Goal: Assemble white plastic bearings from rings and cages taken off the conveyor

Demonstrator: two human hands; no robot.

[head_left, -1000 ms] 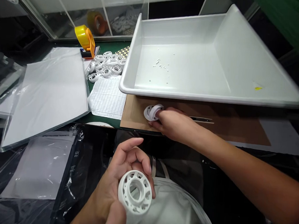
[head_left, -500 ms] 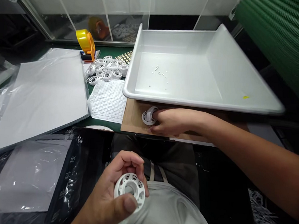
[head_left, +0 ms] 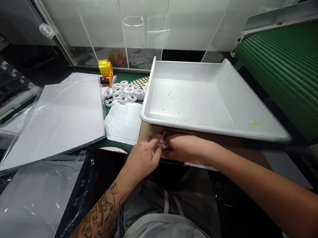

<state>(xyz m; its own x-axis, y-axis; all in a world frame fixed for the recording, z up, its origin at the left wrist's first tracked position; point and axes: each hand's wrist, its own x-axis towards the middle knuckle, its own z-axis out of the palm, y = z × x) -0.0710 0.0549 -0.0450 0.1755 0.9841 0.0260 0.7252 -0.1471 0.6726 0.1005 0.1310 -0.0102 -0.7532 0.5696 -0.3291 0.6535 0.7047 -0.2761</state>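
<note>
My two hands meet over the brown cardboard (head_left: 144, 131) in front of the tray. Between them shows a white plastic ring (head_left: 164, 140) with cut-out openings, partly covered by fingers. My left hand (head_left: 146, 155) is closed, thumb and forefinger pinching at the ring's left side. From the right, my right hand (head_left: 183, 146) closes around the other side, its fingertips mostly hidden. Whether more than one ring is between the hands, I cannot tell. A pile of similar white rings (head_left: 123, 98) lies to the left of the tray.
The large grey-white tray (head_left: 197, 114) holds small white scraps and a yellow bit. Left of it lie a gridded sheet (head_left: 124, 125), a yellow tape dispenser (head_left: 105, 69), a sticker sheet (head_left: 140, 82) and stacked white sheets (head_left: 68, 123) in clear plastic. A green ribbed belt (head_left: 287, 73) slopes at right.
My left hand has risen from over my lap, carrying its white ring to my right hand at the cardboard. The view has tilted up. My right hand stays near the tray's front edge.
</note>
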